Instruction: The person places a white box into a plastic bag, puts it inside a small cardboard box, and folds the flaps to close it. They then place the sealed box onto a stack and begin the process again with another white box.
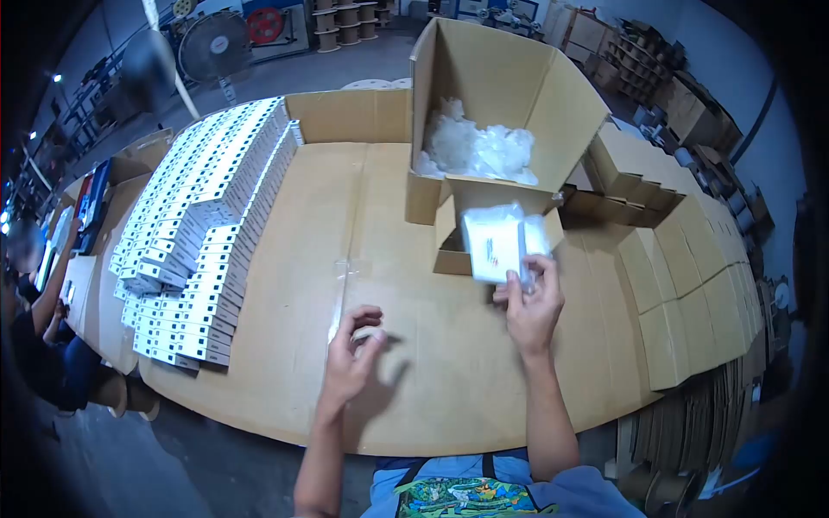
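Observation:
My right hand (535, 312) is closed on a white packet (493, 248) in a clear plastic sleeve, gripping its lower right corner between thumb and fingers. The packet is held up in front of a small open cardboard box (452, 262) and partly covers it. My left hand (350, 356) hovers over the cardboard-covered table (414, 380), its fingers curved and apart, holding nothing. Behind the small box stands a large open carton (496, 65) with crumpled clear plastic bags (484, 148) inside.
Rows of stacked white boxes (203, 207) fill the table's left side. Brown cartons (699, 285) are piled along the right edge. A cardboard strip (350, 118) borders the back. At far left, another person's arm (53, 281) reaches over a neighbouring table.

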`<state>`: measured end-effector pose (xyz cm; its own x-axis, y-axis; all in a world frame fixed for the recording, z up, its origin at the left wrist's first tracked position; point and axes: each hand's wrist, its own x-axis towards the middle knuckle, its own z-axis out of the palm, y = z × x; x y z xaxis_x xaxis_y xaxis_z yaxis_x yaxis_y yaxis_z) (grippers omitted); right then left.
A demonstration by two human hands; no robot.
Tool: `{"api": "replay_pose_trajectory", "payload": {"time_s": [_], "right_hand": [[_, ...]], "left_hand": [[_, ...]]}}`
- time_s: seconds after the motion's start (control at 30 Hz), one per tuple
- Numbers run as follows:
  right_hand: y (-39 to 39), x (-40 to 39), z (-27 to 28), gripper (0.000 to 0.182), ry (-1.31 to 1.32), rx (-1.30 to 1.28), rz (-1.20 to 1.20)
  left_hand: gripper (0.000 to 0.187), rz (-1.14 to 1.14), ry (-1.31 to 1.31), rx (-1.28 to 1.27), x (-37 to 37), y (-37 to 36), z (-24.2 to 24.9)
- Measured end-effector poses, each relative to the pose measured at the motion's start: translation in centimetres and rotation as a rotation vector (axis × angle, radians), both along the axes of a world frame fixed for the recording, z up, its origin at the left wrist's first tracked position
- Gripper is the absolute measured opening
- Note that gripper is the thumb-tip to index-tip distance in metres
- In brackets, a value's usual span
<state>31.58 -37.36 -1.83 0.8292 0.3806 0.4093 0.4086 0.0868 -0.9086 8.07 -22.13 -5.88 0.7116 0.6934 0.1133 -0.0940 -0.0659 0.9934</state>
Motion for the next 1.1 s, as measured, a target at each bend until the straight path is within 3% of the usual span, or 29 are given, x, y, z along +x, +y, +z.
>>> {"api": "replay_pose_trajectory", "payload": {"time_s": [0.2, 0.3, 0.33, 0.43, 0.63, 0.8, 0.9, 0.93, 1.1], "right_hand": [[6.3, 1.4, -0.6, 0.029, -0.155, -0.054, -0.106], [7.2, 1.9, -0.8, 0.029, -0.465, -0.304, -0.15], [7.4, 1.5, -0.2, 0.027, -0.393, -0.36, -0.173], [7.6, 2.0, -0.7, 0.024, -0.68, -0.668, -0.289], [9.2, 2.2, -2.4, 0.022, -0.627, -0.791, -0.37], [9.8, 2.2, -3.1, 0.018, -0.587, -0.949, -0.367], [9.4, 2.0, -3.9, 0.021, -0.649, -0.941, -0.421], [9.6, 0.7, -1.7, 0.028, -0.463, -1.099, -0.357], [8.4, -0.4, -4.4, 0.039, -0.453, -1.048, -0.408]], "left_hand": [[0.033, 0.286, 0.072, 0.299, -3.2, 7.9, 4.5], [0.032, 0.393, 0.166, 0.471, -4.5, 11.0, 6.9], [0.032, 0.429, 0.208, 0.546, -4.9, 11.9, 7.6], [0.031, 0.551, 0.399, 0.857, -5.9, 15.1, 7.9], [0.038, 0.738, 0.588, 1.18, -6.1, 21.1, 8.0], [0.058, 0.774, 0.64, 1.257, -5.7, 26.1, 7.3], [0.046, 0.843, 0.766, 1.378, -5.7, 28.3, 6.6], [0.044, 0.855, 0.76, 1.381, -5.8, 28.8, 6.3], [0.039, 0.844, 0.686, 1.351, -6.1, 29.2, 5.9]]}}
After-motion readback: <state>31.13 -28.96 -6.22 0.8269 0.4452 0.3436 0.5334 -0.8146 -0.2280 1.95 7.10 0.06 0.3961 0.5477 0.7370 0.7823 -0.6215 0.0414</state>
